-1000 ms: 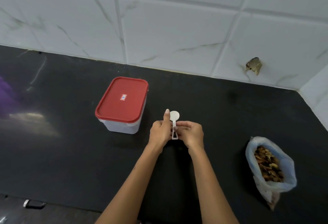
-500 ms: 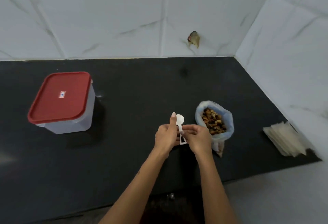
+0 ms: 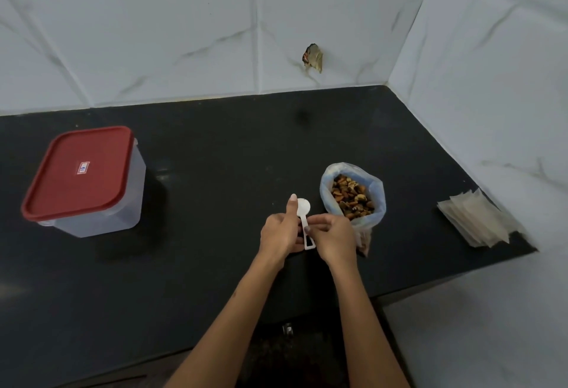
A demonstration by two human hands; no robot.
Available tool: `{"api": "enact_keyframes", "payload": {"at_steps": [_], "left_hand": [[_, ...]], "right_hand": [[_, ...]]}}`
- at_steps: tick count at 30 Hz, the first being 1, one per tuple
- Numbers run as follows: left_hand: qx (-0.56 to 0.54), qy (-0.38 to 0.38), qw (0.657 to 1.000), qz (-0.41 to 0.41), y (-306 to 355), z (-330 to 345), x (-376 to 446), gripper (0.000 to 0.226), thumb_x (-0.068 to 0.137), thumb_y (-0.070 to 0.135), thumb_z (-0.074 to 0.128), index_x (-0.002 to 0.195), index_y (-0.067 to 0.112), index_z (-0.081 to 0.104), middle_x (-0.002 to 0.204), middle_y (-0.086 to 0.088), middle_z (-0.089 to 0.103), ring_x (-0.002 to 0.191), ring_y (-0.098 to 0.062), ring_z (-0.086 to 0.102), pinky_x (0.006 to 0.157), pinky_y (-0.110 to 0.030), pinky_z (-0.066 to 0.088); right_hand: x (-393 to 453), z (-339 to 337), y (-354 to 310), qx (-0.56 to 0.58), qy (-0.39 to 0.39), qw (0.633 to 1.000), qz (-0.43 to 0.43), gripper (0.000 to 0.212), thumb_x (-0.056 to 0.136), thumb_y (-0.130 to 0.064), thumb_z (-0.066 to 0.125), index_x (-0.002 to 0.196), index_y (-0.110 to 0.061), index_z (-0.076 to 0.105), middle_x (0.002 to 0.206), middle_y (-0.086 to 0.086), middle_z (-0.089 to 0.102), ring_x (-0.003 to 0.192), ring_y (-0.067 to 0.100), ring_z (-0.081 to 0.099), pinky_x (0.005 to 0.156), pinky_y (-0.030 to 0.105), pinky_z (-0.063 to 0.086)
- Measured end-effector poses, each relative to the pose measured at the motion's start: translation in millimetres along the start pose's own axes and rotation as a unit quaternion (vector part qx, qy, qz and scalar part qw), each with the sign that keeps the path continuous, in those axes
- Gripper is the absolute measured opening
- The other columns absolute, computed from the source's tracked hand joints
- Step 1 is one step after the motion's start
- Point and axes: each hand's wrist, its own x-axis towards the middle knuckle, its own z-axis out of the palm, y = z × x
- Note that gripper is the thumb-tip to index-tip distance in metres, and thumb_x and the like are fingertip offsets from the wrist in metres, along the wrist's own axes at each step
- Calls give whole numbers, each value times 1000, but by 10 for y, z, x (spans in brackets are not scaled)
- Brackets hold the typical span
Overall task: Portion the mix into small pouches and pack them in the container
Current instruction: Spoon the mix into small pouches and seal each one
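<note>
A small white plastic scoop (image 3: pixel 303 206) is held over the black counter between both hands. My left hand (image 3: pixel 280 232) grips its handle with the thumb pointing up beside the bowl, and my right hand (image 3: pixel 333 237) pinches the handle lower down. Just right of my hands stands an open clear bag of nut mix (image 3: pixel 353 197). A clear container with a red lid (image 3: pixel 81 180), shut, sits at the left. A stack of small translucent pouches (image 3: pixel 478 221) lies at the right end of the counter.
The black counter (image 3: pixel 215 157) ends at white tiled walls behind and on the right. Its front edge runs just below my forearms. A chipped hole (image 3: pixel 313 57) marks the back wall.
The view has swung right: the container now lies far left, the bag sits beside my hands, and the pouch stack has come into sight. My hands keep their hold on the scoop.
</note>
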Motion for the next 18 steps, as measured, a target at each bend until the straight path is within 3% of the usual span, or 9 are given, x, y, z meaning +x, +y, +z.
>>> {"api": "enact_keyframes", "payload": {"at_steps": [3, 6, 8, 10, 12, 18], "left_hand": [[62, 17, 998, 7, 42, -34, -16, 58, 93, 62, 40, 79, 9, 60, 83, -8, 67, 77, -21, 66, 76, -36, 59], [162, 36, 984, 67, 135, -84, -40, 54, 92, 61, 43, 76, 12, 57, 73, -6, 59, 70, -19, 60, 80, -41, 55], [199, 47, 973, 103, 243, -76, -63, 47, 93, 56, 45, 84, 13, 61, 77, 0, 60, 78, -15, 59, 80, -38, 50], [206, 60, 967, 136, 360, -20, -85, 40, 93, 53, 48, 97, 16, 61, 85, 7, 60, 90, -12, 57, 82, -31, 47], [183, 55, 967, 172, 482, 110, -117, 35, 93, 50, 51, 99, 18, 61, 86, 10, 61, 90, -9, 58, 77, -27, 46], [113, -21, 958, 264, 721, 925, -221, 19, 93, 37, 57, 85, 21, 64, 76, 10, 65, 75, -2, 63, 70, -18, 49]], "right_hand": [[-29, -13, -43, -39, 12, 999, 3, 23, 88, -16, 66, 111, -15, 68, 100, -3, 70, 93, 10, 64, 80, 25, 49], [-92, -105, -127, -117, 11, 993, 2, 28, 90, -20, 63, 119, -16, 64, 115, -1, 66, 108, 15, 60, 84, 25, 43], [-130, -211, -189, -141, -4, 990, 7, 30, 92, -21, 62, 121, -17, 62, 117, 0, 64, 112, 17, 57, 89, 28, 44], [-178, -353, -251, -136, -15, 991, 2, 29, 91, -23, 62, 120, -20, 61, 116, 0, 64, 111, 18, 57, 95, 32, 47], [-206, -560, -294, -94, -10, 996, -1, 28, 90, -25, 63, 117, -22, 63, 112, -1, 65, 107, 18, 59, 93, 34, 49], [-2, -1451, -53, 14, 97, 995, -9, 20, 85, -24, 69, 105, -20, 69, 94, -1, 71, 87, 17, 68, 87, 39, 54]]}}
